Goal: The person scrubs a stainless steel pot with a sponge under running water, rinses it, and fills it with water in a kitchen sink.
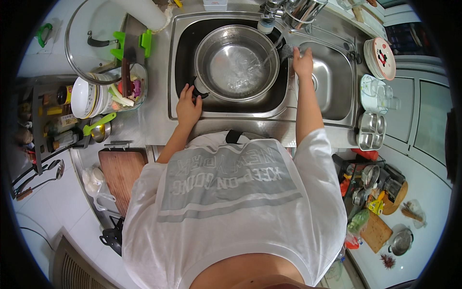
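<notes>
A wide stainless steel pot (236, 63) stands in the larger basin of a steel double sink (231, 115), and water runs into it from the faucet (269, 18). My left hand (189, 104) is at the pot's black handle (199, 94), fingertips beside it; whether they grip it is unclear. Over the divider between the basins is my right hand (303, 62), its fingertips by a grey scouring pad (287, 51) at the pot's right side. Whether those fingers pinch the pad cannot be told.
On the left, a glass lid (94, 43), white bowls (83, 97) and a glass container of cut vegetables (139, 94) stand near the sink. Stacked plates (384, 59), a glass tray (371, 92) and a divided steel tray (371, 130) line the right edge. A knife (126, 77) leans above the vegetables.
</notes>
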The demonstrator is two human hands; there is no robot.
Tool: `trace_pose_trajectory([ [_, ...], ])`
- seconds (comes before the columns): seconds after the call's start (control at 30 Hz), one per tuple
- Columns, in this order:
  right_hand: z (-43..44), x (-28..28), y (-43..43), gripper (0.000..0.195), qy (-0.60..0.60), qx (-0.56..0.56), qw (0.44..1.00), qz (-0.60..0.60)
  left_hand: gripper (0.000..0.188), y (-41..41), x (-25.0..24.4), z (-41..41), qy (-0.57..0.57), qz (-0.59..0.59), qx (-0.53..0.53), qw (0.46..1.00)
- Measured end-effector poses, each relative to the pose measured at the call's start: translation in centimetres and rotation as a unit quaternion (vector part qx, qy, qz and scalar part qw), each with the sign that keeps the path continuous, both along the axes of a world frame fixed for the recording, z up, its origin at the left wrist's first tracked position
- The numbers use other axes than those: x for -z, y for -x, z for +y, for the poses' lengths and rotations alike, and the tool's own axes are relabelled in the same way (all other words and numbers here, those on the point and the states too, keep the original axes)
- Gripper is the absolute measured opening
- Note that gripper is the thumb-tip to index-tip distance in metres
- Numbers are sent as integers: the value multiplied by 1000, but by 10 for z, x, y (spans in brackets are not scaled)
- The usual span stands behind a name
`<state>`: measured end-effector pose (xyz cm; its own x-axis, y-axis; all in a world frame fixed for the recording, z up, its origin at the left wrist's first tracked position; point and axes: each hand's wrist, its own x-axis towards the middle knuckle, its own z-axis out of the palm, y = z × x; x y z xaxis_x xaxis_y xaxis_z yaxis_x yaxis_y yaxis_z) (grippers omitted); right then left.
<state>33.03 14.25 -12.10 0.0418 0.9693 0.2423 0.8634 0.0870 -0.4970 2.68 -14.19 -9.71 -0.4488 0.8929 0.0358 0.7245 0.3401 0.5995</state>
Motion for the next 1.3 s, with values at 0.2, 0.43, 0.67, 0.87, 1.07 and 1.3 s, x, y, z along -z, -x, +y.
trace_pose_trajectory([
  [0.2, 10, 9, 18, 86, 227, -34, 971, 63, 40, 0, -2, -4, 6, -18, -12, 1000],
  [0.43, -24, 17, -15, 80, 275, -101, 956, 13, 40, -3, -2, -1, 14, 1, -19, 1000],
  [0.67, -84, -3, -31, 78, 306, -118, 945, 0, 40, -2, 1, -3, 5, 0, -20, 1000],
  [0.87, -115, -7, -50, 82, 402, -110, 908, -48, 40, -2, -3, -1, 16, 13, -13, 1000],
  [1.07, -134, -30, -63, 84, 433, -148, 884, -93, 40, -1, 0, -3, 1, 14, -6, 1000],
  [1.3, -132, -31, -85, 66, 399, -204, 893, -36, 40, 0, 3, -4, -7, 5, 4, 1000],
])
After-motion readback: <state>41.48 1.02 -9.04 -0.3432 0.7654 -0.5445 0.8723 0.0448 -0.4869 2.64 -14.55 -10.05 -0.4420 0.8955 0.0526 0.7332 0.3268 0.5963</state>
